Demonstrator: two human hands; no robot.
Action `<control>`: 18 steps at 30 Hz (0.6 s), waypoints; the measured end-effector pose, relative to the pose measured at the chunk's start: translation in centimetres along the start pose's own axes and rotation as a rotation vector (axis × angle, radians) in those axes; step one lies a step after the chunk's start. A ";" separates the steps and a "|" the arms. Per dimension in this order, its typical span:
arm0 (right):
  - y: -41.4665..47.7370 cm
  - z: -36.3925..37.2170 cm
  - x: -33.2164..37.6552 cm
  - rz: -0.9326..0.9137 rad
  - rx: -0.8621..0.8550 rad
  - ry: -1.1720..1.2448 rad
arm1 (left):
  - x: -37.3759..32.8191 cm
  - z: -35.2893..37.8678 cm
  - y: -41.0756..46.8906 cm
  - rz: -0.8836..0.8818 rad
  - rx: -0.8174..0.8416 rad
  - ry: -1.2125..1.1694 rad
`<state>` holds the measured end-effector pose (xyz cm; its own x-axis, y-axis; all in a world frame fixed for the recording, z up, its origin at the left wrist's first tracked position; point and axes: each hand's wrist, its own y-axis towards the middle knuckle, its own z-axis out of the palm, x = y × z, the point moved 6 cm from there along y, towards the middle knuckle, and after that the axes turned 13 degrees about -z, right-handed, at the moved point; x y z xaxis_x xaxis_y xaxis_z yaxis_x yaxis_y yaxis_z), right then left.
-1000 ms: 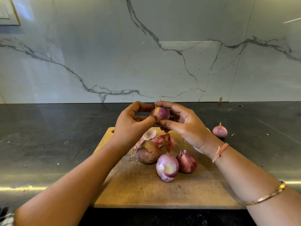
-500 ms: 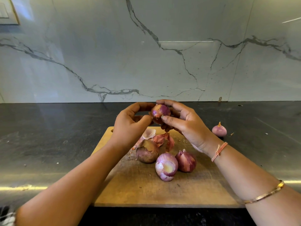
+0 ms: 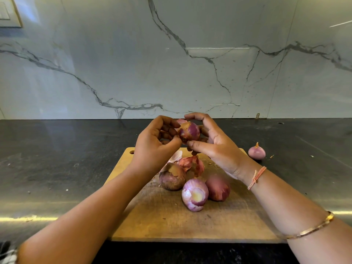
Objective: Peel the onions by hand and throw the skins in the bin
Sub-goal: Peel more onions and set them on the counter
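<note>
Right hand grips half-peeled onion, thumb under, fingers curled over. Left hand pinches at its skin. Mid-peel. Next, probably: tear off the brown patch, drop it on loose skins just below my hands.

I can read no text, label, brand, number or sign anywhere in my head view
</note>
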<state>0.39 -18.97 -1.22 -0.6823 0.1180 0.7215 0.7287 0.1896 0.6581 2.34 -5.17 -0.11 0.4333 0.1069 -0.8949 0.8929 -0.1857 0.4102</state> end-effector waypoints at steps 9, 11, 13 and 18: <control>0.1 -1.2 -0.1 0.077 -0.139 0.126 | 0.6 -0.8 0.7 -0.020 -0.097 0.119; 0.1 -1.3 -0.5 0.095 -0.150 0.149 | 0.2 -0.5 0.4 0.028 -0.055 0.141; 0.1 -1.2 -0.7 0.106 -0.146 0.151 | -0.3 0.0 -0.1 0.088 0.022 0.133; 0.1 -1.0 -0.8 0.118 -0.117 0.129 | -1.0 0.5 -0.5 0.193 0.075 0.176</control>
<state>1.05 -20.05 -1.51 -0.5838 0.0054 0.8119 0.8103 0.0663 0.5822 1.40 -5.71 0.49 0.6149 0.2297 -0.7544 0.7832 -0.2900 0.5501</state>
